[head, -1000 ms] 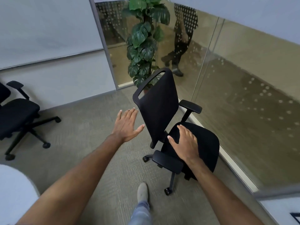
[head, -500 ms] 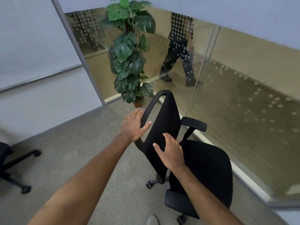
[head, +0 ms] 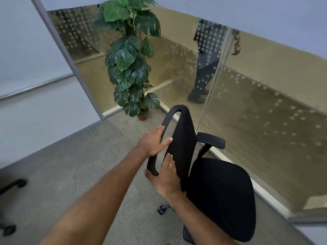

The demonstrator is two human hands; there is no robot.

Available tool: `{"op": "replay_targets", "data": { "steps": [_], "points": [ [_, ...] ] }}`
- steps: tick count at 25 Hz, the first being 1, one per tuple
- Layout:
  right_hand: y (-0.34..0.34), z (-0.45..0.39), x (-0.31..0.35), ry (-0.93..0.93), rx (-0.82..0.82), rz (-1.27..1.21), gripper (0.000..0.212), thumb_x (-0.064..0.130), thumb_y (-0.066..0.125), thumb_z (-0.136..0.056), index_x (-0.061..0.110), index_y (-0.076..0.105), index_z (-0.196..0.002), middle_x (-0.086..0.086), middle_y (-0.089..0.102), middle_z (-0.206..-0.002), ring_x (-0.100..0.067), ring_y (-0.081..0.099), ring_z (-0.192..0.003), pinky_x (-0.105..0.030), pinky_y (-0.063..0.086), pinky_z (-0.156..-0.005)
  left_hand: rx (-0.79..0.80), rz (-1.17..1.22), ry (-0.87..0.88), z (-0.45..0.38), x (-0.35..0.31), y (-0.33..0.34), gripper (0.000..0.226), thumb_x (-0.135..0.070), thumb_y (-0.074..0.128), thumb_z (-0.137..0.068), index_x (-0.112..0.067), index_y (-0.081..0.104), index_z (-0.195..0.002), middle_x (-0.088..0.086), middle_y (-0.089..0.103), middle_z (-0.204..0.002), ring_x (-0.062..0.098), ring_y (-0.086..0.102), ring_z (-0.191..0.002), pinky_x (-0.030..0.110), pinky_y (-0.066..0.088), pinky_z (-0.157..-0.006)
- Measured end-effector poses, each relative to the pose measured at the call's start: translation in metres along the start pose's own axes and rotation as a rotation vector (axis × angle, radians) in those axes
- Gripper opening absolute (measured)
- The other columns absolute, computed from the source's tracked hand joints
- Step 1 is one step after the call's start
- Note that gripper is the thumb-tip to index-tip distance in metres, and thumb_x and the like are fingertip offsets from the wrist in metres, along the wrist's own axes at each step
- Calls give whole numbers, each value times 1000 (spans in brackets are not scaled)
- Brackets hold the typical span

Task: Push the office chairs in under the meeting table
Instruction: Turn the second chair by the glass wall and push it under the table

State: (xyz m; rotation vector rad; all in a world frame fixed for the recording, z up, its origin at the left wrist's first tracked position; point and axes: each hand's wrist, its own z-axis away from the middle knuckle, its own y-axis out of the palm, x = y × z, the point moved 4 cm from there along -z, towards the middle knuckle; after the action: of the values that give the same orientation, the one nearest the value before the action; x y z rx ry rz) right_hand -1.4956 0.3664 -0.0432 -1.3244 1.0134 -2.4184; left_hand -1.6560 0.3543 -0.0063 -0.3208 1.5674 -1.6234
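A black office chair (head: 219, 191) stands on the grey carpet close to the glass wall, its seat toward the right and its backrest (head: 182, 138) edge-on to me. My left hand (head: 152, 142) lies on the backrest's left rim, fingers behind it and thumb in front. My right hand (head: 164, 177) clasps the lower end of the same rim, thumb under the frame and fingers flat on the mesh. The meeting table is out of view.
A tall potted plant (head: 131, 64) stands in the corner just behind the chair. The glass wall (head: 265, 121) runs along the right, with a person walking beyond it. The wheeled base of a second black chair (head: 10, 190) shows at the left edge.
Both hands have closed in on the backrest: the left went from hovering to gripping the rim, the right left the seat and took the lower frame. The view shifted closer to the chair.
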Motion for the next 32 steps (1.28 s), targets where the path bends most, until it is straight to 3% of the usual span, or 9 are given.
{"op": "replay_targets", "data": {
  "steps": [10, 15, 19, 22, 26, 32],
  "points": [
    [-5, 43, -21, -88, 104, 88, 120, 71, 63, -88, 13, -6, -168, -5, -2, -178, -24, 2, -164, -46, 24, -129, 86, -158, 65, 15, -9, 13, 84, -68, 38, -104, -19, 13, -169, 1, 0, -177, 20, -1, -163, 49, 6, -131],
    [-18, 101, -61, -182, 201, 123, 124, 71, 66, -82, 20, -6, -169, 6, -4, -178, -13, -2, -163, -38, 16, -131, 80, -247, 79, 31, -22, 27, 87, -67, 35, -105, -17, 4, -169, 4, -5, -177, 19, -11, -162, 47, -2, -131],
    [-45, 150, -108, -246, 297, 174, 122, 67, 69, -75, 34, -3, -168, 24, -2, -174, 1, 1, -160, -36, 19, -130, 100, -303, 33, 56, -34, 41, 84, -70, 32, -104, -23, 8, -169, 3, -12, -177, 20, -17, -161, 54, -10, -129],
    [-77, 185, -144, -275, 396, 222, 120, 65, 75, -78, 41, -2, -167, 34, -2, -170, 6, 4, -157, -37, 19, -129, 105, -361, -7, 82, -49, 52, 81, -73, 29, -103, -24, 24, -167, 4, -5, -177, 23, -12, -162, 59, -11, -127],
    [-126, 223, -193, -293, 426, 237, 117, 71, 75, -76, 46, 4, -166, 41, 6, -164, 10, 14, -153, -26, 22, -124, 147, -406, -56, 124, -83, 76, 78, -76, 25, -102, -28, 39, -161, 4, 12, -177, 24, 0, -163, 61, -12, -126],
    [-158, 251, -257, -287, 279, 275, 114, 87, 63, -75, 39, 16, -166, 18, 25, -171, -7, 30, -154, -31, 31, -123, 159, -412, -99, 185, -135, 119, 91, -83, 7, -91, -33, 65, -141, -5, 58, -151, 21, 38, -149, 60, -6, -126]
  ]
}}
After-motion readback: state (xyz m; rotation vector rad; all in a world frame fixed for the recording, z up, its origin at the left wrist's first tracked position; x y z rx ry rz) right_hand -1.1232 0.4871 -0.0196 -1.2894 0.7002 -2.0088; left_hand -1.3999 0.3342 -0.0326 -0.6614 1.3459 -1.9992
